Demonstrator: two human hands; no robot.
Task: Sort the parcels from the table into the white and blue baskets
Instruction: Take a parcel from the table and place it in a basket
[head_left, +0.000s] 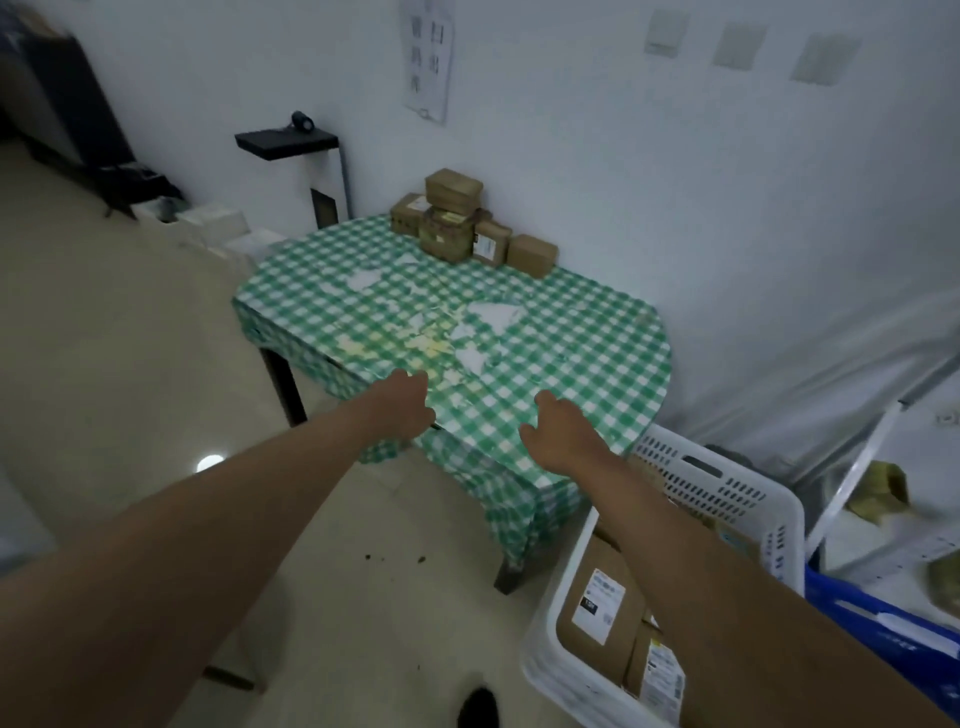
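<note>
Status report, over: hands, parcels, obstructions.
Left hand and right hand empty over near table edge. Parcels stacked at far edge by wall. White basket part-filled. Path clear.

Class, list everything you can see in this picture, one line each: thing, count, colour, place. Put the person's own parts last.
Parcels on table: about six, brown, stacked at the far edge by the wall.
Table: one, green-and-white checked cloth, centre.
White basket: one, white, on the floor right of the table.
Parcels in white basket: several, brown with labels.
Blue basket: one, blue, far right, partly seen.
Black shelf: one, on the back wall.
Paper sheet: one, white, on the wall.
Left hand: open, over the table's near edge.
Right hand: open, over the table's near edge.
</note>
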